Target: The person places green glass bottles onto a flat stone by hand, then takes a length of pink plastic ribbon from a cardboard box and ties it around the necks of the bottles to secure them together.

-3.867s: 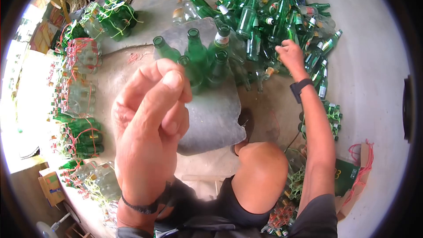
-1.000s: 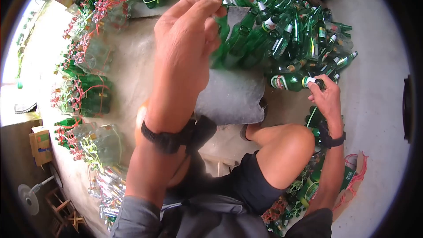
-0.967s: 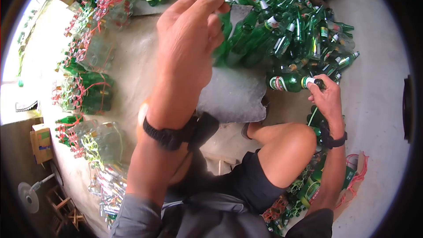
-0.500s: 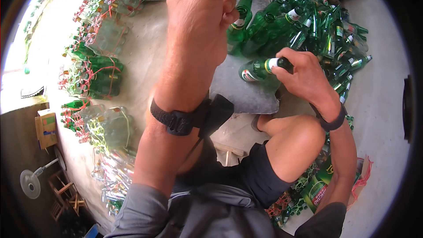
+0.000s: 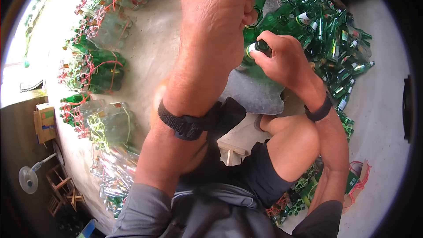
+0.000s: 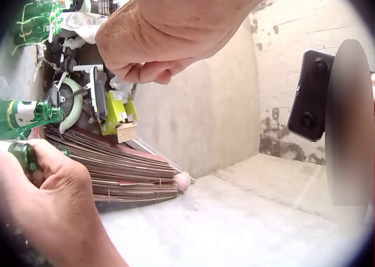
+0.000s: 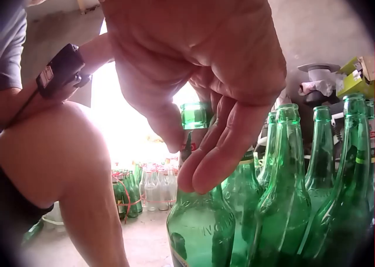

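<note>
My right hand (image 5: pixel 286 64) grips a green glass beer bottle (image 7: pixel 202 229) by its neck, with fingers and thumb around the label there. In the right wrist view the bottle stands upright beside several other green bottles (image 7: pixel 281 202), which are grouped on a grey sheet (image 5: pixel 253 92) in the head view. Raised at the upper middle, my left hand (image 5: pixel 216 31) has its fingers curled and shows nothing in them; its fingertips run off the top edge there. In the left wrist view the left hand (image 6: pixel 170 29) is above the right hand, well apart from it.
A large heap of loose green bottles (image 5: pixel 335 39) lies at the upper right. String-tied bottle bundles (image 5: pixel 103 72) line the left side. A stack of flat cardboard (image 6: pixel 117 167) leans near the wall. A bent knee (image 5: pixel 295 143) and a green carton (image 5: pixel 352 180) are at the lower right.
My right hand has taken a bottle from the heap and carried it left to the standing bottles, turning it upright. My left hand stays raised with fingers curled, now higher in the head view.
</note>
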A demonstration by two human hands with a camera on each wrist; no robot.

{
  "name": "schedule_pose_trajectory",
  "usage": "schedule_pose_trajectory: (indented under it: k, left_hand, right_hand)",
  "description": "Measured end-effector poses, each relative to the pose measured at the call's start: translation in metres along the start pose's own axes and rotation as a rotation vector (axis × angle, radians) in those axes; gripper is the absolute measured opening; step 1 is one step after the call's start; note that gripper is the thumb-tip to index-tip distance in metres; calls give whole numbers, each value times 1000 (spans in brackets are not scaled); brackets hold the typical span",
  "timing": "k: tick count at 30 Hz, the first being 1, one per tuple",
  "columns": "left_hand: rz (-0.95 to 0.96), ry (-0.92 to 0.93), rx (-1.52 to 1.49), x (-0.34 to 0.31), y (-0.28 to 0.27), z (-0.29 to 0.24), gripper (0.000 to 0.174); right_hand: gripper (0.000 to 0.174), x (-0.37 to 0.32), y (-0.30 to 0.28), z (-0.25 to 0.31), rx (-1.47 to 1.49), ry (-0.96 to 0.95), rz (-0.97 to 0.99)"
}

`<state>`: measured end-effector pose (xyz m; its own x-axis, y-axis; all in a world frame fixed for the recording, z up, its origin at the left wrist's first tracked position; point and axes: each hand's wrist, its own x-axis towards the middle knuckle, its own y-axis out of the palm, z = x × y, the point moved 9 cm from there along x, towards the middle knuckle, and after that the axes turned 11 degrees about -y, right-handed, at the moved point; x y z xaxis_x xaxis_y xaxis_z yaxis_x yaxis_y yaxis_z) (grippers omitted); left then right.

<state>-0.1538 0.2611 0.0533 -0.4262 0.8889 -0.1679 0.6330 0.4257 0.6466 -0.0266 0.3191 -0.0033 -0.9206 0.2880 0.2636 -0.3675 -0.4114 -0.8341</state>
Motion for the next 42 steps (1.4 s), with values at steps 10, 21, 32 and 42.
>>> schedule_pose_trajectory:
  k: [10,21,32,42]
  left_hand:
    - [-33,-25,-21,-3,-7,-2,13]
    - [41,23,-43,-18,12,-9,10]
    - [-13,-6,27,-1,-6,2,10]
    - [-55,-18,93,-1,3,7,11]
  right_hand:
    - [22,13,4,1,-28,-28,-63]
    - [24,10,3,-6,-67,15,-70]
    - [36,-3,-1,-13,75,60,-81]
    - [17,-47,-43,-31,331,245,64]
